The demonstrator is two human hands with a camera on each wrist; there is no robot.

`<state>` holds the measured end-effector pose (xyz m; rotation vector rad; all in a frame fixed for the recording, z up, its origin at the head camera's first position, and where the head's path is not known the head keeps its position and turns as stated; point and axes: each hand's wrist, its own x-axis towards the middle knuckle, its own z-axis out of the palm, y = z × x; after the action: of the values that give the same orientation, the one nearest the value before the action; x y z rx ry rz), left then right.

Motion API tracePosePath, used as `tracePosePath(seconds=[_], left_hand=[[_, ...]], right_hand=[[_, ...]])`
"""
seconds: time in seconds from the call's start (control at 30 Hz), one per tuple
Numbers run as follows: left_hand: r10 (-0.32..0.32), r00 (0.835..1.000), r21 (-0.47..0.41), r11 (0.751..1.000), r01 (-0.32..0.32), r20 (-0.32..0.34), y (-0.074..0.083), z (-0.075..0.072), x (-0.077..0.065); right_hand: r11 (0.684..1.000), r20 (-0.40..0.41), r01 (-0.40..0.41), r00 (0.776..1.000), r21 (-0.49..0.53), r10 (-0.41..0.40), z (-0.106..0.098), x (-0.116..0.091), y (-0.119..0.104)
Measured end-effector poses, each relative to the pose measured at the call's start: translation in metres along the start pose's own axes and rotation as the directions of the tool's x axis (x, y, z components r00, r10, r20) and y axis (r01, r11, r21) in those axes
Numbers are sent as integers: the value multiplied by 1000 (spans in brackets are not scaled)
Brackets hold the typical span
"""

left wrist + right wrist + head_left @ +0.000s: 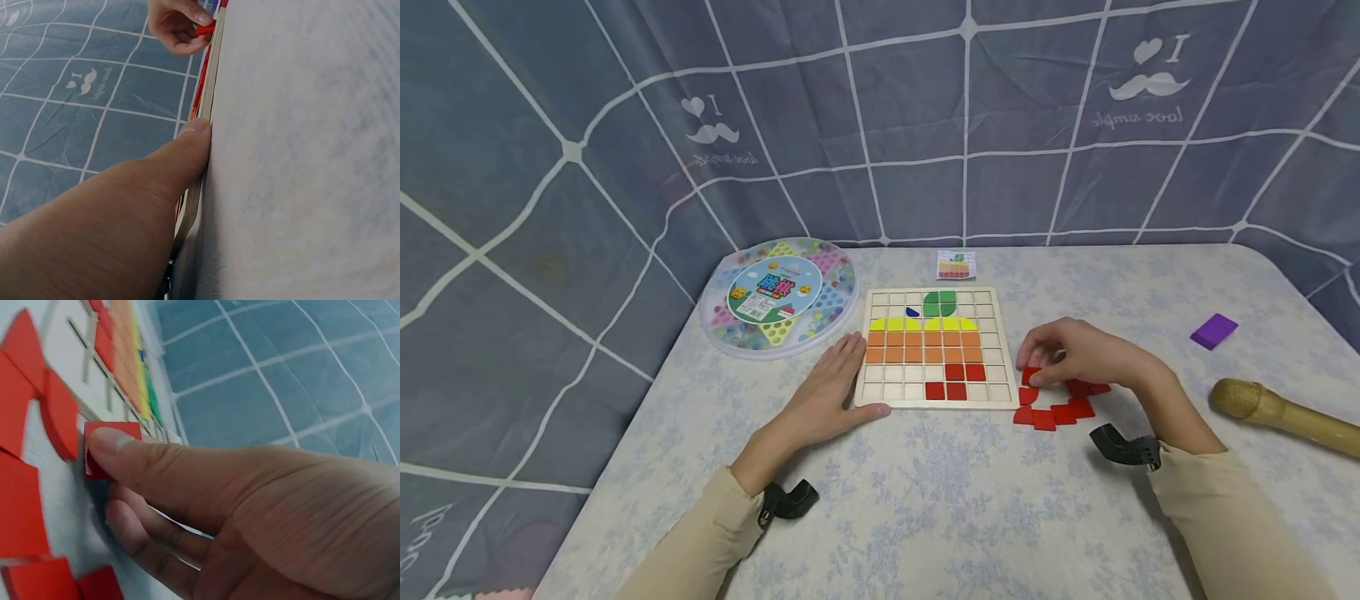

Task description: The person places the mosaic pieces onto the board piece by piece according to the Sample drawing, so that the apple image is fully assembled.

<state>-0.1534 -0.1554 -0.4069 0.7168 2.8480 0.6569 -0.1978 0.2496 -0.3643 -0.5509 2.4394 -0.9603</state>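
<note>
A light wooden grid board (891, 392) lies on the table, with orange, yellow, green, blue and red tiles set in its cells. My left hand (823, 392) rests at the board's left edge, fingers straight along the side and thumb at the near corner. In the left wrist view the thumb (195, 128) touches the board's edge. Just right of the board, my right hand (1082, 354) pinches a red square tile (128, 430) between thumb and fingers. Several loose red tiles (1043, 419), some with a rounded side, lie on the table under and beside that hand.
A small printed pattern card (956, 265) lies behind the board. A round clear-lidded game box (778, 296) sits at the back left. To the right are a purple block (1213, 331) and a wooden stick with a rounded end (1285, 412). A blue checked curtain (910, 125) hangs behind the table.
</note>
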Motion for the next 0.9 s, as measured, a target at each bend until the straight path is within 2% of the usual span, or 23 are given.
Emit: tracePosePath(seconds=[0.13, 0.33, 0.47, 0.6, 0.7, 0.9], left_hand=[[2, 1000, 4, 1000, -2, -3, 0, 0, 1], [-3, 1000, -5, 1000, 3, -2, -1, 0, 0], [-3, 1000, -5, 1000, 3, -2, -1, 0, 0], [-4, 1000, -3, 1000, 4, -2, -1, 0, 0], [-8, 1000, -4, 1000, 8, 2, 0, 0, 0], [-4, 1000, -8, 1000, 4, 5, -1, -2, -1]], right_hand=[[998, -47, 21, 999, 53, -19, -6, -3, 6], [995, -178, 98, 980, 31, -91, 1, 3, 1], [994, -264, 109, 959, 5, -104, 12, 8, -9], [994, -334, 103, 939, 38, -84, 26, 14, -20], [991, -362, 115, 929, 67, -83, 38, 20, -27], [979, -382, 183, 914, 94, -135, 60, 31, -42]])
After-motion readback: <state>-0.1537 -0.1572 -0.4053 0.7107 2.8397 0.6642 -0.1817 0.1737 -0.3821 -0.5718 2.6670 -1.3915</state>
